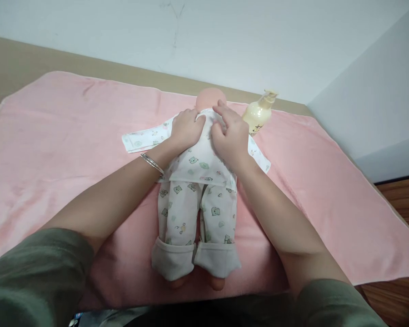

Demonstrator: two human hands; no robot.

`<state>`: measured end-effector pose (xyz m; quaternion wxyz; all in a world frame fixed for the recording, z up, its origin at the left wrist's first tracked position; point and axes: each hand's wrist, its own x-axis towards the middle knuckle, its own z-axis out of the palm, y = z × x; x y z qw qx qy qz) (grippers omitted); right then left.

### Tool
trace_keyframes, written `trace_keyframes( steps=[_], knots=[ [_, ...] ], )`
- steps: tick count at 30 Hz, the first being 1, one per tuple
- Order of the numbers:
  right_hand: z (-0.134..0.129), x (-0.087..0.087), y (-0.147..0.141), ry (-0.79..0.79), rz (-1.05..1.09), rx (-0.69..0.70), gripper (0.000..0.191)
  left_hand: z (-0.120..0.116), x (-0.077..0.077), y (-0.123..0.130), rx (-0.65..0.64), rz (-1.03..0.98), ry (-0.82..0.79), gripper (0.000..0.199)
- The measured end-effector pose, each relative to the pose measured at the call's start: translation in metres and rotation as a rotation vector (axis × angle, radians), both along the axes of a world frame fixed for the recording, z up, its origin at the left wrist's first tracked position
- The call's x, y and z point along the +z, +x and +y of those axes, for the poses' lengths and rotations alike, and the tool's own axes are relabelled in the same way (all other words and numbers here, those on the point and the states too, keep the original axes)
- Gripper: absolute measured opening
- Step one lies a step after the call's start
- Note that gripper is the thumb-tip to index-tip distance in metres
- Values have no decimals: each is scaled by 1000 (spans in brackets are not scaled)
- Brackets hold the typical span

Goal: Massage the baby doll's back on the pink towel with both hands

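A baby doll (210, 97) lies on a pink blanket, its head toward the wall and its feet toward me. It wears a white printed top (199, 161) and matching trousers (184, 206) with turned-up cuffs. On the left shoulder area of the top rests my left hand (188, 129), a bracelet (152, 163) on its wrist; whether its fingertips pinch cloth is hidden. My right hand (231, 134) is at the upper right of the top, thumb and fingers apart, holding nothing. The top's sleeves stretch out to both sides.
The pink blanket (71, 136) covers most of a beige surface (20, 59) against a pale wall (225, 41). Right of the doll's head stands a yellow pump bottle (259, 113), close to my right hand. Wooden flooring (404, 200) shows at the right.
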<state>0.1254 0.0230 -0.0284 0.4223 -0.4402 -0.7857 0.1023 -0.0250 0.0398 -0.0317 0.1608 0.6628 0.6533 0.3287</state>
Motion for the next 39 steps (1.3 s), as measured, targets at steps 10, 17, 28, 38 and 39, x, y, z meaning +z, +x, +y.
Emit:
trace_keyframes(
  steps=[10,17,28,38,39],
  knots=[
    [3,-1,-3,-162,-8,-70,45,-4,0,2,19,-91,30,32],
    [-8,32,4,-31,-18,-199,58,-4,-2,1,37,-194,42,24],
    [6,23,2,-111,-123,-143,47,-6,-2,0,55,-238,43,21],
    [-7,30,-2,-185,-124,-55,36,-8,-1,-1,40,-268,48,18],
    [-7,40,3,-165,-82,-74,37,-7,1,-3,19,-271,41,19]
  ],
)
